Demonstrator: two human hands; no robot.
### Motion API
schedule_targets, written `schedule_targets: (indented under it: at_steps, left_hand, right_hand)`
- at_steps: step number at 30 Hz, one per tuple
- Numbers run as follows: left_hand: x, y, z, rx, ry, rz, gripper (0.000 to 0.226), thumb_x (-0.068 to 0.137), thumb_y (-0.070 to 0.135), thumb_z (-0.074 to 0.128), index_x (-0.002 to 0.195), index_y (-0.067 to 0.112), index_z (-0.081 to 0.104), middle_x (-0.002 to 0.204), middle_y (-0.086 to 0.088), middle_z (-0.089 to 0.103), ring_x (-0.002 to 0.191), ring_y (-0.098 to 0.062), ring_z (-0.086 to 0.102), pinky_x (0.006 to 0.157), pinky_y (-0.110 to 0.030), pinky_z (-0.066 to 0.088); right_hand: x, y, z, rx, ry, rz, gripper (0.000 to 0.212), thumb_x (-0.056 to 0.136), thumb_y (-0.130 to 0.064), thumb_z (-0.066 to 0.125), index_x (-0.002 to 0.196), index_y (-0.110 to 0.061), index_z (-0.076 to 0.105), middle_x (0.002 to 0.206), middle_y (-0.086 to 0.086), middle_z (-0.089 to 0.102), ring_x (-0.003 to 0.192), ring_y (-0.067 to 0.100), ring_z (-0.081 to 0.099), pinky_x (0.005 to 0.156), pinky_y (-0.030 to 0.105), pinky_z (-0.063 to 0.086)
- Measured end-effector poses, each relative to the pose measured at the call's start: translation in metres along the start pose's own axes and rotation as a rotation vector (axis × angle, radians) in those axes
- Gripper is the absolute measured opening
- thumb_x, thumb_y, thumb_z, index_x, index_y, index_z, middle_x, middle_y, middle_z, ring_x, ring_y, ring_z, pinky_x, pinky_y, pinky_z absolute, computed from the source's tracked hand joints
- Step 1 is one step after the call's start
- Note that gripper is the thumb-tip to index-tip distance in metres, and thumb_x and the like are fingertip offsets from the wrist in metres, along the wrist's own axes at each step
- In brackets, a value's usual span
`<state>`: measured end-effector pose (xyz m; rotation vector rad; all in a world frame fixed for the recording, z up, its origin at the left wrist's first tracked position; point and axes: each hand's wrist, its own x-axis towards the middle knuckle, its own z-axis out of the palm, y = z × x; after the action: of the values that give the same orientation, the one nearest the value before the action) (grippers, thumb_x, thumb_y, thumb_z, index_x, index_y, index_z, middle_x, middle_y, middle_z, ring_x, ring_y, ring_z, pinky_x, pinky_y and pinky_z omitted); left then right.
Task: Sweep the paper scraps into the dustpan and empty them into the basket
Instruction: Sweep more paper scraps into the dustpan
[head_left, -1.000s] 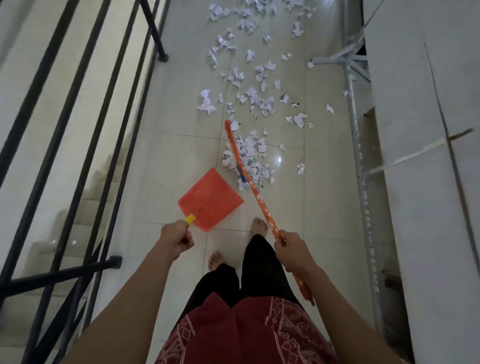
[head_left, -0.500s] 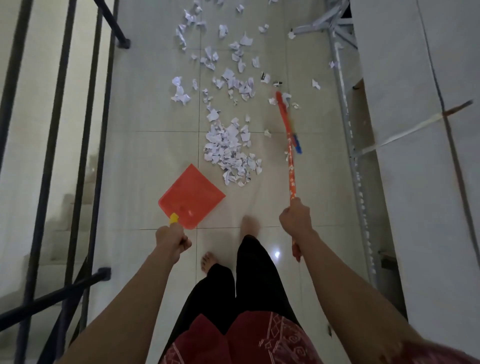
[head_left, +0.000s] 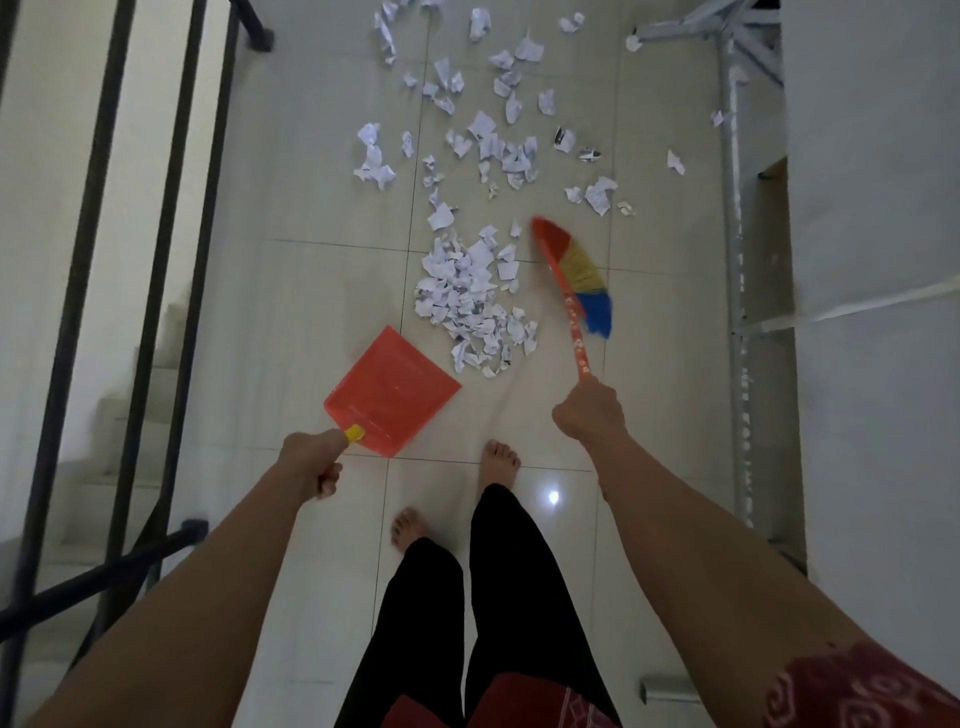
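Observation:
A red dustpan (head_left: 390, 391) lies flat on the tiled floor, its open edge facing a dense pile of white paper scraps (head_left: 470, 299). My left hand (head_left: 310, 465) grips its yellow handle (head_left: 355, 433). My right hand (head_left: 589, 413) grips the orange stick of a broom (head_left: 571, 275) whose red, yellow and blue bristles stand just right of the pile. Several more loose scraps (head_left: 493, 140) are scattered farther up the floor. No basket is in view.
A black stair railing (head_left: 130, 260) with steps below runs along the left. A grey metal frame (head_left: 732, 208) and a white wall (head_left: 872, 312) close off the right. My bare feet (head_left: 500, 457) stand just behind the dustpan.
The broom has swung from the left of the pile over to its right side and turned so the bristles show. The scraps are gathered tighter. The dustpan stays near my feet.

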<state>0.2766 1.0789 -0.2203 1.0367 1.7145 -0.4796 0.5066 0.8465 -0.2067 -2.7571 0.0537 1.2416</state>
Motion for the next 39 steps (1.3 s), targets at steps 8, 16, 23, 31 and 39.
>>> schedule_targets:
  at_steps: [8,16,23,31,39]
  left_hand:
    - [0.028,0.042,-0.007,-0.028,0.041,-0.009,0.013,0.079,-0.002,0.041,0.071,0.004,0.049,0.057,-0.007,0.044,0.026,-0.009,0.032,0.034,-0.01,0.022]
    - [0.033,0.062,0.01,-0.019,0.018,0.007,0.013,0.08,-0.002,0.04,0.073,0.005,0.049,0.061,-0.008,0.046,0.038,-0.011,0.036,0.034,-0.011,0.021]
    - [0.036,0.076,0.032,-0.129,-0.056,0.029,0.012,0.083,-0.004,0.039,0.079,0.005,0.046,0.057,-0.007,0.053,0.035,-0.008,0.035,0.034,-0.01,0.022]
    - [0.039,0.066,0.02,-0.114,-0.12,0.08,0.013,0.087,0.008,0.058,0.081,0.008,0.046,0.063,-0.005,0.041,0.031,-0.007,0.035,0.035,-0.01,0.02]
    - [0.032,0.036,-0.005,-0.09,-0.084,0.145,0.022,0.09,0.018,0.064,0.097,0.006,0.047,0.066,-0.008,0.043,0.047,-0.013,0.037,0.034,-0.011,0.021]
  right_hand:
    - [0.015,-0.013,0.003,-0.342,0.171,-0.222,0.03,0.1,-0.005,0.045,0.127,0.0,0.056,0.12,0.015,0.061,0.111,0.03,0.063,0.089,0.038,0.052]
    - [0.0,-0.037,-0.019,-0.312,0.027,-0.338,0.018,0.091,-0.007,0.05,0.107,-0.01,0.056,0.102,0.011,0.06,0.089,0.031,0.064,0.069,0.031,0.046]
    - [-0.036,-0.023,-0.022,-0.246,-0.093,-0.359,0.022,0.088,-0.017,0.06,0.079,-0.014,0.04,0.078,0.005,0.049,0.059,0.015,0.048,0.047,0.024,0.033]
    - [-0.09,-0.004,-0.023,-0.157,0.093,-0.245,0.014,0.095,-0.024,0.054,0.088,-0.015,0.046,0.076,0.002,0.051,0.06,0.017,0.051,0.051,0.026,0.036]
    - [-0.105,0.033,0.004,-0.068,0.241,-0.102,0.015,0.099,-0.019,0.044,0.106,-0.01,0.054,0.081,0.003,0.056,0.068,0.023,0.055,0.06,0.03,0.041]
